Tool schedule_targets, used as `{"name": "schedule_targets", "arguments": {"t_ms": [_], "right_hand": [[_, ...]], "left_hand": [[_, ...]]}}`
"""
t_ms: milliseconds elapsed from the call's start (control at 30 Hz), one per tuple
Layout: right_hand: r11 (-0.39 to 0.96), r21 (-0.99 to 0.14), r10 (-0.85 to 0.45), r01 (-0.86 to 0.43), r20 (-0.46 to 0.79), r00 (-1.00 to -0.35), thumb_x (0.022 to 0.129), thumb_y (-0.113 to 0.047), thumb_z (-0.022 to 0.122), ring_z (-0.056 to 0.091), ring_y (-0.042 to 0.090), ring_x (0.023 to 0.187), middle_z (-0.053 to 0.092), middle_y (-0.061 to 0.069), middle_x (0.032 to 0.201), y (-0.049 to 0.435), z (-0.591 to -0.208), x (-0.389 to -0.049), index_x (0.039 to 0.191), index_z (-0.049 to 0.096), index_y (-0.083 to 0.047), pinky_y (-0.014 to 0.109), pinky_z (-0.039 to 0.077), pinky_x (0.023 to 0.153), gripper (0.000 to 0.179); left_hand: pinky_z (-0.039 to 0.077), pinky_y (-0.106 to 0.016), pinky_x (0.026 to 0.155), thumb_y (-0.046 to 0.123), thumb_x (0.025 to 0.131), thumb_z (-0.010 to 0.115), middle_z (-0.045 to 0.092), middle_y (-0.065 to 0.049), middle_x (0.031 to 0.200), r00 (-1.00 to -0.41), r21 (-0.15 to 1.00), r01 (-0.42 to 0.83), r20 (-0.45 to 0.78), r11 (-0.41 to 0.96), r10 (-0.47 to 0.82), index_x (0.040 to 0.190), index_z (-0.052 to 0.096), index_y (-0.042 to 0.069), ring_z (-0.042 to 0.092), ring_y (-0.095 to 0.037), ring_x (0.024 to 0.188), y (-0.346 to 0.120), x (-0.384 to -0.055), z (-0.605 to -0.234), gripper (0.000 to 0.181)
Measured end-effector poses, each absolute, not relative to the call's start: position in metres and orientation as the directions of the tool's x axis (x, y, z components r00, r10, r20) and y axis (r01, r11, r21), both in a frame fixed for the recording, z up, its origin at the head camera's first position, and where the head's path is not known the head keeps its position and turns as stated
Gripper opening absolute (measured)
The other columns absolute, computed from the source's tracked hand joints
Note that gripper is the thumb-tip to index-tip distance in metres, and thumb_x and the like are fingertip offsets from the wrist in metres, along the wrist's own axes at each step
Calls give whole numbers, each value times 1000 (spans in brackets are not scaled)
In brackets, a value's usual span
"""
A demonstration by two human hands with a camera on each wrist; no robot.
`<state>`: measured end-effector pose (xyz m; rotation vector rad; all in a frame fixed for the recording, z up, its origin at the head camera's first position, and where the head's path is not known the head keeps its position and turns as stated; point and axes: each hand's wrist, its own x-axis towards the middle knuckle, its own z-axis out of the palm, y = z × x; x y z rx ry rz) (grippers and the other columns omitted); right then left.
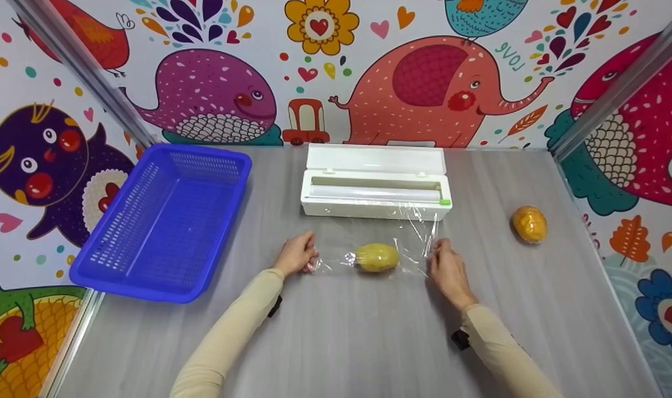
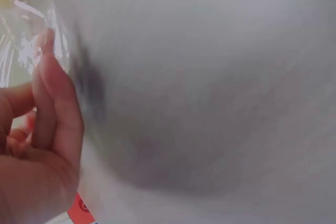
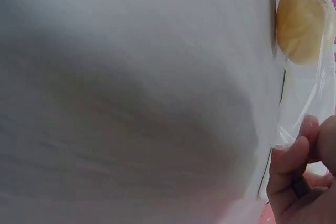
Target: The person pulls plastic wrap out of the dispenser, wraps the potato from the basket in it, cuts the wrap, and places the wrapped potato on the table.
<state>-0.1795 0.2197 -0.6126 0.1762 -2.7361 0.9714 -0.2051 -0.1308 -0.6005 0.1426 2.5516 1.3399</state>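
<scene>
While the left hand (image 1: 298,254) pinches one side of clear, thin plastic film (image 1: 414,261) and the right hand (image 1: 449,270) the other, a yellow oval fruit (image 1: 378,257) lies between them, film against it (white rectangular plastic box (image 1: 358,210), lid (image 1: 375,158) up, just beyond).

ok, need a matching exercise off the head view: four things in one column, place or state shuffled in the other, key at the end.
Things
1. basket
2. film dispenser
3. greenish-yellow fruit
4. orange-yellow fruit

Place or state
A. between left hand and right hand
B. lid up, roll showing inside
C. out to the right, beyond the right hand
D. blue, at the left side of the table

Pairs: 1-D, 2-B, 3-A, 4-C
</scene>
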Motion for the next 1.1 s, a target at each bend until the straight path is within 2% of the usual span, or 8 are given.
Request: {"name": "schedule_targets", "arguments": {"t_ms": [133,300,400,567,700,833,1100], "right_hand": [[800,-564,-52,-208,280,-959,85,10,58,60,36,64,60,14,76,217,-612,-179,96,49,-3,48,49,54,19],[847,-508,-62,-156,198,-978,82,10,59,57,35,68,57,11,78,215,-609,-178,88,55,-8,50,48,55,19],[851,-504,-65,-146,175,-982,81,10,58,56,35,72,55,10,77,214,-608,-178,86,56,-9,51,48,57,19],[840,-516,-61,-169,220,-974,80,10,56,57,36,73,56,12,78,214,-609,-179,84,55,-8,51,47,57,18],[834,-520,-73,-185,230,-971,75,13,56,56,34,72,56,11,78,214,-608,-180,83,56,-8,50,46,59,22],[829,-528,-81,-184,213,-974,72,16,56,57,33,75,57,10,81,214,-605,-181,84,59,-7,49,48,62,26],[813,-561,-74,-156,167,-983,73,17,57,57,31,79,59,10,85,212,-601,-179,87,61,-7,47,49,67,28]], "left_hand": [[46,-23,41,-9,88,61,49,-1,68,-969,733,87,-94,675,226,76,44,6,52,-11,52,-125,-206,-603,26],[46,-26,52,-8,87,61,46,-1,75,-963,644,197,-14,740,269,79,50,6,49,-16,65,-122,-207,-605,20],[44,-29,57,-9,87,61,46,-1,77,-952,611,262,39,747,302,81,51,6,47,-18,68,-122,-207,-606,18],[42,-30,58,-4,90,60,48,-2,80,-929,597,342,99,726,357,85,53,7,48,-18,70,-126,-208,-606,14],[42,-29,57,-3,91,60,48,-1,80,-931,601,340,109,724,348,86,55,8,48,-17,68,-129,-209,-606,13],[43,-31,58,-7,87,62,46,0,76,-935,571,338,112,748,337,81,55,7,48,-17,67,-128,-211,-606,17],[48,-39,60,-3,81,71,51,-4,76,-951,424,297,54,856,304,72,59,8,55,-23,69,-122,-214,-603,18]]}}
